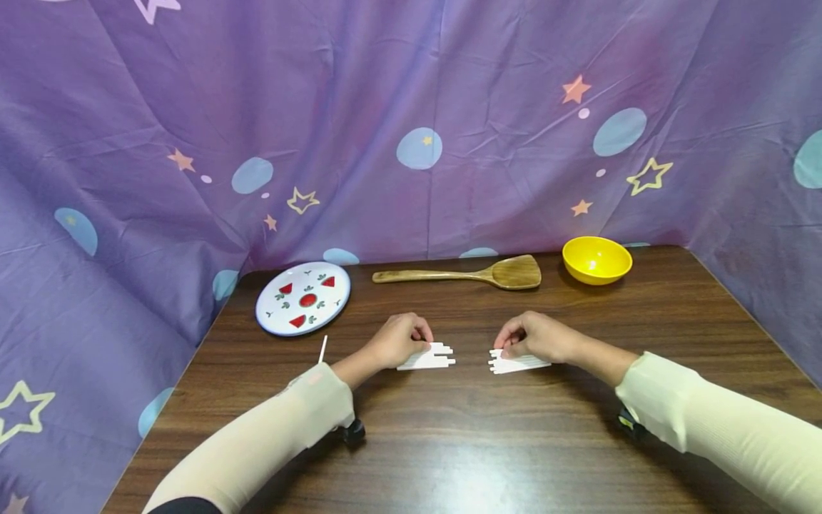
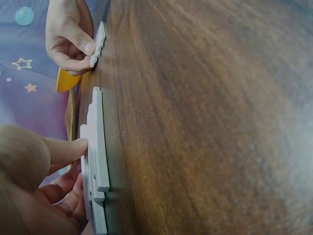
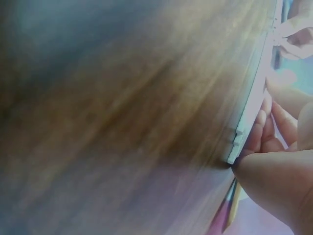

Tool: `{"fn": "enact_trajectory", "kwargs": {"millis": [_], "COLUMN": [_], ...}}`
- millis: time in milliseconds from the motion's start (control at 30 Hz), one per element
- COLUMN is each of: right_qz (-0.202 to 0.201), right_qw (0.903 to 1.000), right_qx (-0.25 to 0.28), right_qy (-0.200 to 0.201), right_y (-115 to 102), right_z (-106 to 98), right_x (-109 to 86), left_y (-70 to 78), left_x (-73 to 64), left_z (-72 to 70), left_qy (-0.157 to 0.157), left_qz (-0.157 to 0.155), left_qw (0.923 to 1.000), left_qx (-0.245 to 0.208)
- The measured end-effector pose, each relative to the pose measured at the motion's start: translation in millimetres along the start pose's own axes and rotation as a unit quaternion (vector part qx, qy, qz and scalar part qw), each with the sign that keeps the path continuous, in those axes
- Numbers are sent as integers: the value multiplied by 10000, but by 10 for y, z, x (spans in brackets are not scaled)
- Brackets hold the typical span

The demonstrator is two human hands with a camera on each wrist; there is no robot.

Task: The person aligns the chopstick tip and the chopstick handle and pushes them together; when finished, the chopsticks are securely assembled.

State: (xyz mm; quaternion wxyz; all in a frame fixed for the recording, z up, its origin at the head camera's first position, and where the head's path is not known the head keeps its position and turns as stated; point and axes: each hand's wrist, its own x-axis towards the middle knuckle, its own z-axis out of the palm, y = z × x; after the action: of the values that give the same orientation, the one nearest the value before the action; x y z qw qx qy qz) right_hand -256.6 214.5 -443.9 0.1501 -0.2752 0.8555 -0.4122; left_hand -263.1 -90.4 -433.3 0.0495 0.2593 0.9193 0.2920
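Left hand (image 1: 399, 341) and right hand (image 1: 539, 337) were both low over the counter (image 1: 449, 435), fingers curled, each with hold of white sticks. Left to right from where I stood: plate (image 1: 297, 275), white with red fruit print, at the back left, nothing on it. Lone white stick (image 1: 323, 348) near it, apart from the rest, lower end hidden by the left sleeve (image 1: 315, 396). Left hand next, nearly closed, thumb and fingers pinching the far edge of the left group of sticks (image 1: 424, 359); ends staggered. Wooden spatula (image 1: 443, 275) lay behind, between plate and bowl, well apart from the hands. A bare gap, then the right group of sticks (image 1: 523, 365), side by side, left ends a bit uneven. Right hand on it, also nearly closed, pinching near its left end. Whether either group was fully down or barely lifted, couldn't tell. Yellow bowl (image 1: 597, 268) at the back right, nothing in it.

Progress, my read: gathering mostly done, two groups formed. Left over: uneven ends, the gap, the lone stick. Exact count unclear.
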Motion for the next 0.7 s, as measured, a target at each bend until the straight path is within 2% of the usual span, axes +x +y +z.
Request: {"fn": "enact_trajectory", "kwargs": {"millis": [233, 400, 600, 700], "right_qz": [50, -40, -636, -583], "right_qw": [10000, 10000, 9978, 9976], "right_qx": [24, 23, -111, -257], "right_qy": [13, 31, 169, 253], "right_y": [-54, -53, -36, -62], "right_z": [-3, -6, -19, -26], "right_x": [-8, -6, 8, 15], "left_y": [-4, 4, 10, 15], "left_x": [13, 6, 11, 20], "left_z": [6, 0, -33, -54], "left_qy": [10, -74, -161, -144], "left_qz": [42, 138, 506, 763], "left_qw": [9999, 9999, 9986, 9970], "left_qx": [-135, -56, 73, 71]}}
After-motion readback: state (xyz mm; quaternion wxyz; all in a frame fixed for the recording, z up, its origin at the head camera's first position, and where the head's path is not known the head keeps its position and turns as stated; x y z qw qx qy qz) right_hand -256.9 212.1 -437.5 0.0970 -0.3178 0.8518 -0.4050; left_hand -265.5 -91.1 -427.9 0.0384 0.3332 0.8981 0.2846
